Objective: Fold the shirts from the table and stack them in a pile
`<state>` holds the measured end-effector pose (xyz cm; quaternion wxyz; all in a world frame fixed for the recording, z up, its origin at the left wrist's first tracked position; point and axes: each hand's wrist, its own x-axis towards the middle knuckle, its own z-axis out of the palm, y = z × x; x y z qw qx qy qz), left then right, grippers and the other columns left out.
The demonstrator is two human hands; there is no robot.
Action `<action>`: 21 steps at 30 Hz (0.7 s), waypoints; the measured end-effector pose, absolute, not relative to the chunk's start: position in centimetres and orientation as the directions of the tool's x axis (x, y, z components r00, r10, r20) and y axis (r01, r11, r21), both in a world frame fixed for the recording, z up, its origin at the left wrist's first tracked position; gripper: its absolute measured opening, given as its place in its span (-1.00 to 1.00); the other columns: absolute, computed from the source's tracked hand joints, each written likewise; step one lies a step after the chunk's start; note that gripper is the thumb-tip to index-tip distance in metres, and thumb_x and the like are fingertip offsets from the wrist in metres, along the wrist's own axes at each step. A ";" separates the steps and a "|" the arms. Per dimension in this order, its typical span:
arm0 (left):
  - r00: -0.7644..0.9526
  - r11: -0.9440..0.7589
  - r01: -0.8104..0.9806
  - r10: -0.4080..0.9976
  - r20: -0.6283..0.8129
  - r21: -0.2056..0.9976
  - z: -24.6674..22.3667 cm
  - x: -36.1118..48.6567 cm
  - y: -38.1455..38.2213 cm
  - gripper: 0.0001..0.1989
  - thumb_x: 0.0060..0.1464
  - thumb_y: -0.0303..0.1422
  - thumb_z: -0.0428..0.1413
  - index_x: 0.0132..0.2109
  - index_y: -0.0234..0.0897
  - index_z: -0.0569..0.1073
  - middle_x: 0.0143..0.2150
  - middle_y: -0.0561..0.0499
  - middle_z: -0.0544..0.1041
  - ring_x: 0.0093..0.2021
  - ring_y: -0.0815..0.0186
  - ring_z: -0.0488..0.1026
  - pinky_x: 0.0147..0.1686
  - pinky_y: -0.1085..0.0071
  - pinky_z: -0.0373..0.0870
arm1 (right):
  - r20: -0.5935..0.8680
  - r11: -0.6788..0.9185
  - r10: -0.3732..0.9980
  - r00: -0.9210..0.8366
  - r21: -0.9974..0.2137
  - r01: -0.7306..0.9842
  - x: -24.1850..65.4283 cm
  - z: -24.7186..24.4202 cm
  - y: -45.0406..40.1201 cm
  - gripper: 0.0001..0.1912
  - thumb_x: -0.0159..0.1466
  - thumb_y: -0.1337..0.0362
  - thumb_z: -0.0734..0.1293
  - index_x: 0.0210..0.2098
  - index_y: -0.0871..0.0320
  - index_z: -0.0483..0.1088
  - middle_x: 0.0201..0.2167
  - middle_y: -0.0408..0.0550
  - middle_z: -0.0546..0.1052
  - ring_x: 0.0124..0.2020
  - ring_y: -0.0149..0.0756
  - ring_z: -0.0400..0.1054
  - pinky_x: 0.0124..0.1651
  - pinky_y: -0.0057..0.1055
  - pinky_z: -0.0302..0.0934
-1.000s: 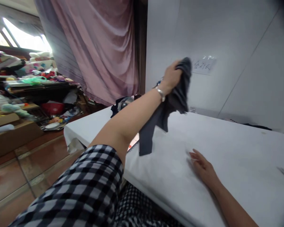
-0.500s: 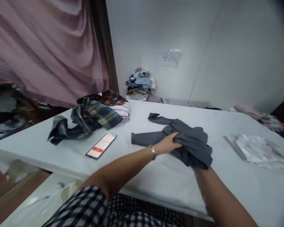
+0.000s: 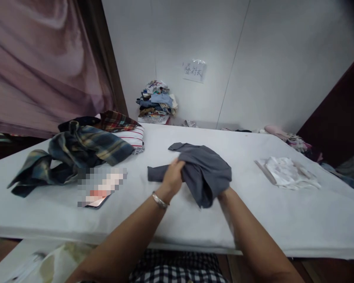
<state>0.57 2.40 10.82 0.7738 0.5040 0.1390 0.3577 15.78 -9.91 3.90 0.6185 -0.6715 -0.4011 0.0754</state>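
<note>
A dark grey long-sleeved shirt lies bunched on the white table in front of me. One sleeve stretches left along the tabletop. My left hand, with a silver bracelet at the wrist, is closed on the shirt's left part. On the other side, my right hand reaches in under the cloth at the shirt's right edge. The fabric covers its fingers, so their grip is hidden.
Left of the shirt lie a phone, partly blurred out, and a crumpled plaid shirt. Folded white garments rest on the right. A clothes pile stands behind the table, below a wall sign.
My left hand has drawn its part of the shirt up and left. The shirt is now spread differently over my right hand. The camera view has turned to the right.
</note>
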 end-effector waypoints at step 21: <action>0.527 0.311 -0.253 0.838 -0.139 0.916 7.5 -7.1 6.5 -0.50 -0.07 -0.31 0.29 0.06 -0.23 0.44 0.05 -0.10 0.55 -0.08 0.21 0.53 -0.13 0.33 0.50 | 0.515 -0.059 0.748 0.418 -0.575 0.816 18.4 6.7 -5.6 -0.67 0.26 0.27 0.24 -0.06 0.05 0.54 -0.01 0.01 0.57 0.07 -0.10 0.41 0.22 -0.03 0.22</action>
